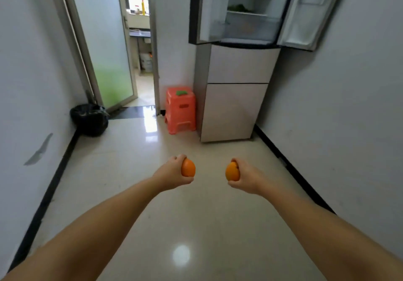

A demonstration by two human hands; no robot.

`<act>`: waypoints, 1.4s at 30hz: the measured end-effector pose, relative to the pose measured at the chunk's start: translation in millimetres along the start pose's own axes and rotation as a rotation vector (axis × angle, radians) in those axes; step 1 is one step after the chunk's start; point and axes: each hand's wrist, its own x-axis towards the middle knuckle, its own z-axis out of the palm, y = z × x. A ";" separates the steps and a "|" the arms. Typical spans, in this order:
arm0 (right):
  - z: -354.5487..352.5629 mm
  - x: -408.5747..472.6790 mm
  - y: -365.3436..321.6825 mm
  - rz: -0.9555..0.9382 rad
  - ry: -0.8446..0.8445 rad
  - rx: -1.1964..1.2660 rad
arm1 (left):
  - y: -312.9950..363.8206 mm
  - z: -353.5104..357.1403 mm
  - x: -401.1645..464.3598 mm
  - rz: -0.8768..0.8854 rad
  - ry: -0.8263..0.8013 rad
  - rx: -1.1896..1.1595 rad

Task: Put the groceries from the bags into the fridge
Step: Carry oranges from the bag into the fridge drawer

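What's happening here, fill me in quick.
A person is carrying two oranges toward the fridge, one in each hand. The left hand grips one orange and the right hand grips the other orange, both held out in front over the tiled floor. The fridge's upper doors stand open, with something green on a shelf inside. An orange plastic stool sits beside the fridge.

Two oranges appear at the centre of the frame, the left orange and the right orange. One fridge stands upper right with two open doors. One orange stool and one black bin sit centre left.
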 end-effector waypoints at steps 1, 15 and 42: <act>-16.2 0.4 22.9 0.013 0.029 0.003 | 23.7 8.3 16.1 0.030 -0.007 0.010; -157.8 138.3 187.9 -0.006 0.196 0.057 | 210.9 43.7 262.7 0.291 -0.006 0.118; -472.8 707.6 355.1 -0.116 0.386 0.075 | 377.7 -84.4 883.2 0.355 0.238 -0.020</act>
